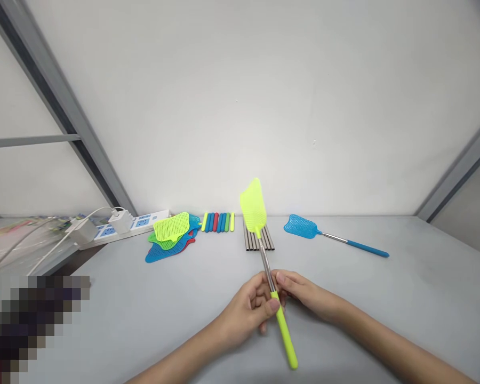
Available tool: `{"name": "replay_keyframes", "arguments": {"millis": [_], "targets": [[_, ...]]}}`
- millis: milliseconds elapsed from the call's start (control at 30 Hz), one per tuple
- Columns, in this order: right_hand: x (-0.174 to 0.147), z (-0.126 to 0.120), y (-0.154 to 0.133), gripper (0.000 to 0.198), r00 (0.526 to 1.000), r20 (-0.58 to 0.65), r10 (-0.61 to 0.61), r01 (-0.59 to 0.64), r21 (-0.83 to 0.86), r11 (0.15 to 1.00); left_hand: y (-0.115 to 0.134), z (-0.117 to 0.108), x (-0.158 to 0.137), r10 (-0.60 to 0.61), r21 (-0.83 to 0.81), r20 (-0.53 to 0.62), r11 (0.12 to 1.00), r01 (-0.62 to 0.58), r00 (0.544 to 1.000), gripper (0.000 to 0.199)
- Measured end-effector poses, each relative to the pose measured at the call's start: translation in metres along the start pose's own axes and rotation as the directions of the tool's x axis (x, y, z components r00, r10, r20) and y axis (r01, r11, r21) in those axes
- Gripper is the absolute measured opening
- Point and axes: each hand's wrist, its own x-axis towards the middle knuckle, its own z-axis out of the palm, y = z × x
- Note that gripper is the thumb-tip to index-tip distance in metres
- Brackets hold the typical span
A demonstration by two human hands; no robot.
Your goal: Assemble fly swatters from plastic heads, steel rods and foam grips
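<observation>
A yellow-green fly swatter [266,261] with a metal shaft is held up over the table, its perforated head pointing away from me and its grip towards me. My left hand [256,306] is closed around it where the shaft meets the grip, thumb on top. From the other side my right hand [296,288] pinches the metal shaft just above the grip, with some of its fingers hidden behind. Behind the swatter's head lie several metal tubes [251,242] side by side, partly covered from view.
At right lies a blue fly swatter [300,226]. Left of the tubes are a row of coloured handle grips [220,222] and a pile of swatter heads [171,228]. A white power strip [144,224] with plugs and cables borders the left edge; a wall [240,106] stands behind.
</observation>
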Motion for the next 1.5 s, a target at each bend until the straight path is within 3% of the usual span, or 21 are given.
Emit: {"name": "replay_keyframes", "arguments": {"millis": [133,233,333,500,633,733,867,1000,1167,1233,1500], "targets": [[-0.001,-0.002,-0.002,0.039,0.999,0.037,0.027,-0.028,0.01,1.0,0.011,-0.004,0.002,0.05,-0.014,-0.163,0.998,-0.053,0.985,0.024],[-0.001,-0.005,0.0,0.036,0.996,0.055,0.077,-0.078,0.025,0.997,0.015,-0.009,0.003,0.043,0.026,-0.332,0.999,-0.037,0.942,0.024],[0.0,-0.009,0.005,0.034,0.994,0.057,0.089,-0.091,0.029,0.995,0.014,-0.017,0.005,0.063,0.07,-0.424,0.997,-0.037,0.904,0.024],[-0.001,-0.013,0.004,0.03,0.996,0.022,0.09,-0.091,0.068,0.994,0.012,-0.027,0.007,0.06,0.05,-0.46,0.998,-0.041,0.886,0.028],[-0.002,-0.017,0.003,0.027,0.993,0.045,0.107,-0.113,0.157,0.981,0.023,-0.032,0.005,0.103,-0.148,-0.505,0.968,-0.203,0.857,0.03],[-0.002,-0.02,0.006,0.028,0.994,0.059,0.095,-0.105,0.203,0.973,0.033,-0.036,0.005,0.053,-0.44,-0.533,0.835,-0.33,0.845,0.022],[-0.002,-0.021,0.008,0.028,0.996,0.044,0.077,-0.084,0.204,0.975,0.037,-0.039,0.007,-0.066,-0.646,-0.53,0.677,-0.352,0.846,0.021],[-0.004,-0.015,0.004,0.031,0.997,0.005,0.08,-0.08,0.089,0.993,0.031,-0.04,0.009,-0.147,-0.695,-0.552,0.624,-0.356,0.821,0.027],[-0.008,0.002,0.0,0.036,0.996,-0.037,0.076,-0.082,-0.185,0.979,0.019,-0.035,0.005,-0.208,-0.799,-0.486,0.499,-0.335,0.849,0.038],[-0.009,0.007,0.002,0.038,0.998,-0.043,0.049,-0.057,-0.222,0.973,0.015,-0.031,0.003,-0.258,-0.821,-0.496,0.45,-0.352,0.829,0.039],[-0.007,0.016,0.013,0.05,0.992,-0.12,0.033,-0.026,0.061,0.998,0.008,-0.017,0.003,-0.352,-0.783,-0.599,0.444,-0.435,0.719,0.038]]}}
